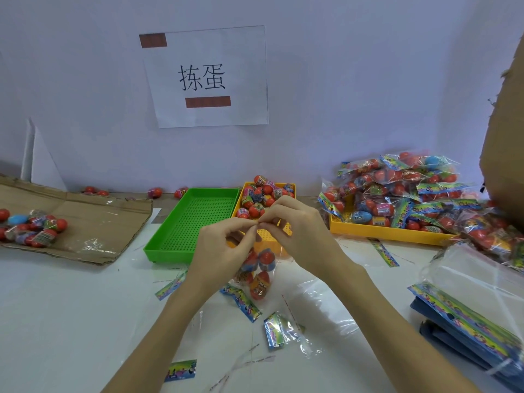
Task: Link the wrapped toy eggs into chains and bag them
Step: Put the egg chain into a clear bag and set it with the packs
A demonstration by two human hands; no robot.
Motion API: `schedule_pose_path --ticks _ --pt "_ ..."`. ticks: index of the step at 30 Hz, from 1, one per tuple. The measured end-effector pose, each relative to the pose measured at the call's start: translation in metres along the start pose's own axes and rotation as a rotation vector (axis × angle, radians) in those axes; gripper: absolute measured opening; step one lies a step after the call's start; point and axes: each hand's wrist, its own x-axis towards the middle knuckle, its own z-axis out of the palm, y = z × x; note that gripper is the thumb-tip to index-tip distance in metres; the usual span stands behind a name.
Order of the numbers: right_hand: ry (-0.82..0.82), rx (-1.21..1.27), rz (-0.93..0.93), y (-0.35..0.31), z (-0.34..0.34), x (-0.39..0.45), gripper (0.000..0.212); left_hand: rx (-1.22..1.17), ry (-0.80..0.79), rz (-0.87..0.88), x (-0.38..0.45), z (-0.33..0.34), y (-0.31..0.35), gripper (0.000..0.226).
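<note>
Left hand (224,245) hides upper part of bagged eggs (259,269). Item pinched between both hands: too small to identify. Cardboard box (504,154) cut off at right edge. Egg labels illegible.

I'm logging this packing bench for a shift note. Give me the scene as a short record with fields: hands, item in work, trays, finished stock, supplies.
hands: left hand and right hand meet fingertip to fingertip, pinching the top of the clear bag
item in work: clear bag hanging below the hands, several eggs inside
green tray: no eggs inside
yellow tray: loose eggs piled at its far end
finished stock: filled bags heaped on the second yellow tray
supplies: stack of empty bags at right
</note>
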Motion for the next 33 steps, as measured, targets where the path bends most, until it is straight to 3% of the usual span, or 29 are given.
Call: schedule_pose_path --ticks 9,26,29,33 --pt "0.060 -0.183 -0.027 -0.005 0.010 -0.003 0.005 0.003 0.014 0.028 -0.001 0.003 0.004 0.019" --pt "0.130 -0.104 0.132 0.007 0.016 -0.003 0.010 -0.080 -0.021 -0.132 0.000 0.002 0.007 0.022" --pt "0.171 -0.112 0.206 0.014 0.012 -0.003 0.012 -0.091 0.008 -0.190 0.001 0.001 0.005 0.021" --pt "0.352 -0.026 0.423 0.040 -0.010 -0.004 0.016 -0.208 0.080 -0.325 0.007 -0.008 -0.003 0.020"
